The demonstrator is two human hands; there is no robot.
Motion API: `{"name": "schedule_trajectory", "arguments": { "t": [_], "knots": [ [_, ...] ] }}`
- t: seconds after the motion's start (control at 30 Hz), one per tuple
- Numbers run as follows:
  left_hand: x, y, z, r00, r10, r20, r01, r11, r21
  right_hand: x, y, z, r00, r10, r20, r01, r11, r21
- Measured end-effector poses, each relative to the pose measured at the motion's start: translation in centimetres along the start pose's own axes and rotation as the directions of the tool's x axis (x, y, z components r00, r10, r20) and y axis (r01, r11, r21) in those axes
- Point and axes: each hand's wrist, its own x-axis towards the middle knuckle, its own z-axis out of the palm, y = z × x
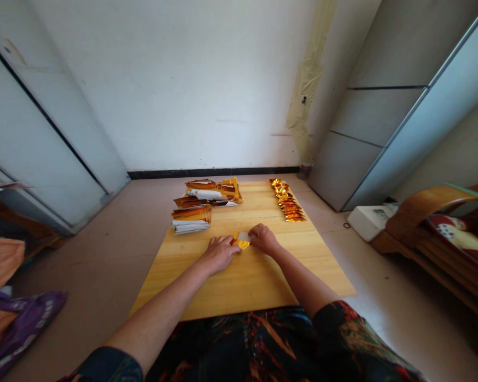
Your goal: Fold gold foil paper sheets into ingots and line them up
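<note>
A small piece of gold foil paper (242, 244), part gold and part pale grey, lies on the wooden board (239, 286) between my two hands. My left hand (219, 253) has its fingers closed on the foil's left side. At the right side, the curled fingers of my right hand (264, 240) pinch the pale part. Just beyond my left hand rests a stack of gold foil sheets (191, 218) with whitish edges. My fingers hide parts of the foil.
More foil sheets (213, 192) are piled at the board's far left. Folded gold foil pieces (287, 200) form an overlapping row at the far right. A grey cabinet (350, 154), a white box (368, 223) and a wooden seat (434, 233) stand to the right.
</note>
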Motion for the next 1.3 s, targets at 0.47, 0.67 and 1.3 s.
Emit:
{"name": "schedule_trajectory", "arguments": {
  "t": [0.47, 0.67, 1.3],
  "knots": [
    [1.3, -1.5, 1.1, 0.968, 0.126, -0.217, -0.156, 0.98, -0.126, -4.0, -2.6, 0.2, 0.982, -0.189, 0.015, 0.187, 0.953, -0.239],
    [0.6, -1.2, 1.7, 0.952, 0.096, -0.289, -0.159, 0.967, -0.201, -4.5, -3.2, 0.9, 0.974, -0.225, -0.028, 0.208, 0.936, -0.283],
    [0.8, -0.1, 2.7, 0.936, 0.022, -0.351, -0.087, 0.982, -0.169, -4.7, -1.5, 0.3, 0.927, -0.374, 0.02, 0.374, 0.922, -0.102]
  ]
}}
